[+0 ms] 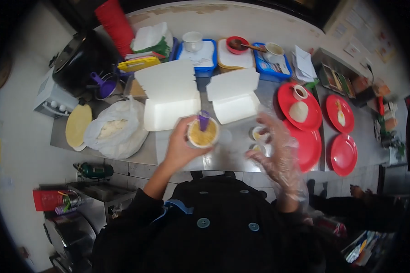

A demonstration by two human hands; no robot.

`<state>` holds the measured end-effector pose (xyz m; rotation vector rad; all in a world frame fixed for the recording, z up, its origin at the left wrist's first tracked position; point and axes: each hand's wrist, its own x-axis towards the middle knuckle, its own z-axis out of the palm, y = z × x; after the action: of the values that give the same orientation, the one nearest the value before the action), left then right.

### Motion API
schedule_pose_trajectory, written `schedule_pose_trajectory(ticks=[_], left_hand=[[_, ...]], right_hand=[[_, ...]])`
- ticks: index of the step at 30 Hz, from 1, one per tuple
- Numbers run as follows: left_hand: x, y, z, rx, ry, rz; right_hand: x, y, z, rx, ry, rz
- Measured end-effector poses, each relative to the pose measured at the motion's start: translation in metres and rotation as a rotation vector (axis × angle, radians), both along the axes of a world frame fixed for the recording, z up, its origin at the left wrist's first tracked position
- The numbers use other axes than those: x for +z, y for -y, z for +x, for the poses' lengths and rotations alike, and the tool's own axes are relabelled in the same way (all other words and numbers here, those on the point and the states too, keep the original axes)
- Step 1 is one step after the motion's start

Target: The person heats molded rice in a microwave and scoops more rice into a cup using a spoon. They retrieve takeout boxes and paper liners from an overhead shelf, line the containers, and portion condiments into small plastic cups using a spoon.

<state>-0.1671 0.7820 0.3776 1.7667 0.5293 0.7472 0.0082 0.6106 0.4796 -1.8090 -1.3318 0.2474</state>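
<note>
My bare left hand (pixel 182 145) is wrapped round a white cup (pixel 202 134) of yellow food, with a purple spoon (pixel 203 120) standing in it. In a clear plastic glove, my right hand (pixel 280 157) is spread, with its thumb and fingers apart, over the counter near small white cups (pixel 257 133). Beyond my hands stand two open white takeaway boxes, one at the left (pixel 172 111) and one in the middle (pixel 235 107); both look empty inside.
Red plates (pixel 305 152) lie at the right, one with a rice mound (pixel 299 112) and a sauce cup (pixel 299 92). A white plastic bag (pixel 118 141) sits at the left. Blue-rimmed tubs (pixel 205 70) line the back. Another person's hand (pixel 357 191) shows at lower right.
</note>
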Motion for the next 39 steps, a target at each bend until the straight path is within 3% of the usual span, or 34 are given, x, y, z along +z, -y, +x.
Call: schedule_pose_trajectory(ticks=[2, 4, 8, 11, 15, 18, 20, 25, 27, 29, 30, 32, 36, 39], left_hand=[[0.009, -0.043, -0.026, 0.174, 0.004, -0.045], [0.011, -0.101, -0.050, 0.409, -0.031, 0.215], [0.006, -0.214, -0.078, 0.795, -0.341, 0.510], [-0.028, -0.280, -0.078, 0.792, -0.433, 0.424], [-0.058, -0.309, -0.059, 0.704, -0.730, 0.544], [-0.074, -0.324, -0.046, 0.706, -0.859, 0.366], [-0.081, -0.336, -0.050, 0.640, -0.899, 0.405], [-0.051, -0.301, -0.089, 0.679, -0.575, 0.558], [0.014, -0.194, -0.056, 0.604, -0.366, 0.638], [-0.004, -0.113, -0.011, 0.275, -0.125, 0.206], [-0.011, -0.076, 0.005, 0.057, -0.375, 0.014], [-0.053, -0.023, 0.031, -0.359, -0.339, 0.453], [-0.093, 0.018, 0.063, -0.446, -0.466, 0.639], [-0.111, 0.020, 0.072, -0.422, -0.542, 0.727]], right_hand=[[-0.013, 0.001, 0.007, -0.069, -0.002, 0.033], [-0.026, 0.003, 0.011, -0.146, -0.005, 0.059], [-0.039, 0.008, 0.004, -0.171, 0.005, -0.047], [-0.048, 0.009, -0.006, -0.185, -0.048, -0.057], [-0.048, 0.011, -0.006, -0.235, -0.023, -0.127], [-0.065, 0.018, 0.002, -0.251, 0.049, -0.154], [-0.070, 0.021, 0.003, -0.289, 0.018, -0.210], [-0.110, 0.047, 0.017, -0.443, 0.098, -0.259], [-0.126, 0.055, 0.022, -0.488, 0.155, -0.306], [-0.158, 0.052, 0.032, -0.488, 0.233, -0.291], [-0.164, 0.050, 0.037, -0.461, 0.313, -0.271], [-0.159, 0.033, 0.044, -0.412, 0.365, -0.367], [-0.168, 0.021, 0.065, -0.178, 0.518, -0.452], [-0.175, 0.019, 0.069, -0.188, 0.506, -0.506]])
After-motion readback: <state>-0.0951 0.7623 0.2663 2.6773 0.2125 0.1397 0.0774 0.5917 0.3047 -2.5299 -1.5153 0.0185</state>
